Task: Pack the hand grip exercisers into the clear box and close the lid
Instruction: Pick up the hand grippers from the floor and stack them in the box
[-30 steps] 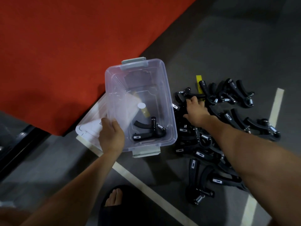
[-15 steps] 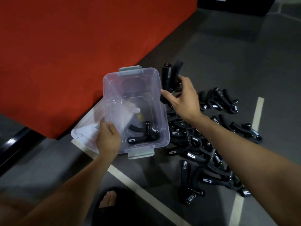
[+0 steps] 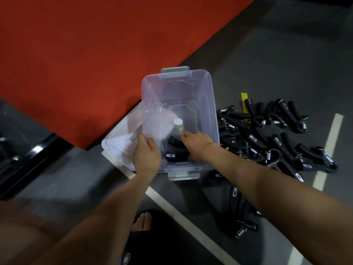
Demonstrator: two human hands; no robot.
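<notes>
— While we look down at the floor, where does the clear box (image 3: pixel 208 104) sit?
— Against the red mat (image 3: pixel 86 60), open, its lid (image 3: pixel 122 142) lying flat at its left side. Our left hand (image 3: pixel 146 155) grips the near left wall.
— And our right hand (image 3: pixel 197 144)?
— Reached down inside, over the black exercisers in the box (image 3: pixel 172 150); we cannot tell whether its fingers hold one.
— The rest?
— A pile of hand grip exercisers (image 3: pixel 267 138) lies right of the box, across a white floor line (image 3: pixel 327 148).
</notes>
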